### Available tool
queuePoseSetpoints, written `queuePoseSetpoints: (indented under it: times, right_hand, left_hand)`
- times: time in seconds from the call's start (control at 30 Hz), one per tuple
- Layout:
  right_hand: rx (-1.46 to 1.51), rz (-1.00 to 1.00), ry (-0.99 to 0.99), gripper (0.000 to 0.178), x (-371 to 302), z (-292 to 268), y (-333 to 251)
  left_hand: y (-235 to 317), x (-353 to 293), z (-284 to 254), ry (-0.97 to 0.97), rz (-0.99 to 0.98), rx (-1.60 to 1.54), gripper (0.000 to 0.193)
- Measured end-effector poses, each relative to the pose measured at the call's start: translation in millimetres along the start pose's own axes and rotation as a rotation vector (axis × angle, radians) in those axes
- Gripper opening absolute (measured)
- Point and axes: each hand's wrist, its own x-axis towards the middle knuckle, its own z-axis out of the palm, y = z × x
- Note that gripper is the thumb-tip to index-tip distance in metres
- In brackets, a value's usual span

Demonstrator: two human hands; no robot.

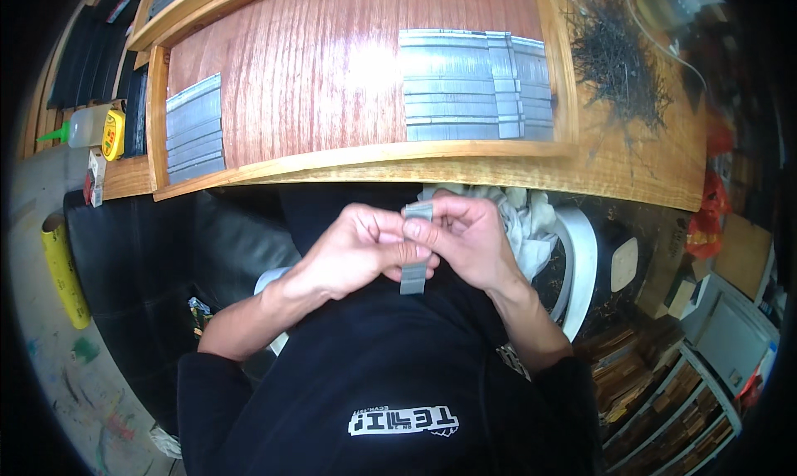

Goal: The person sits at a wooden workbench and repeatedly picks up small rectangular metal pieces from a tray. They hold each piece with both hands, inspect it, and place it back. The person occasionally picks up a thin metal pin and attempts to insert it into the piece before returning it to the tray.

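Between my two hands is a narrow grey strip (413, 278) with fine cross lines, held upright in front of my chest. My left hand (363, 247) pinches its middle, the thumb lying across it. My right hand (467, 242) grips its upper part between thumb and bent fingers. Parts of the strip are hidden behind the thumbs. Beyond the hands stands a wooden tray (365, 154) with a reddish base. Grey strips like the held one lie in a wide block (448, 85) on its right side, and a smaller group (195, 131) sits at its left end.
A heap of thin dark wire-like pieces (618, 56) lies right of the tray, near a squeeze bottle (668, 9). Left of the tray are a green-tipped bottle (83, 127) and a yellow container (114, 135). A white chair arm (579, 268) curves beside my right arm.
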Motion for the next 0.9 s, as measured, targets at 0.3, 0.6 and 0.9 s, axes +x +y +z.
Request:
queuePoseSetpoints:
  times: [0.3,0.6,0.9]
  right_hand:
    - [0.214,0.018,0.059,0.014,16.9,10.4,-4.8]
    - [-0.523,-0.419,0.003,0.028,-13.8,20.2,-50.4]
    - [-0.688,-0.946,0.015,0.024,20.9,22.3,-104.0]
  left_hand:
    - [11.7,12.8,-13.6,-0.007,0.110,-0.027,0.017]
    - [8.7,-17.6,-1.9,0.111,0.695,0.813,0.021]
    - [59.9,-3.5,11.9,0.288,1.224,0.894,0.032]
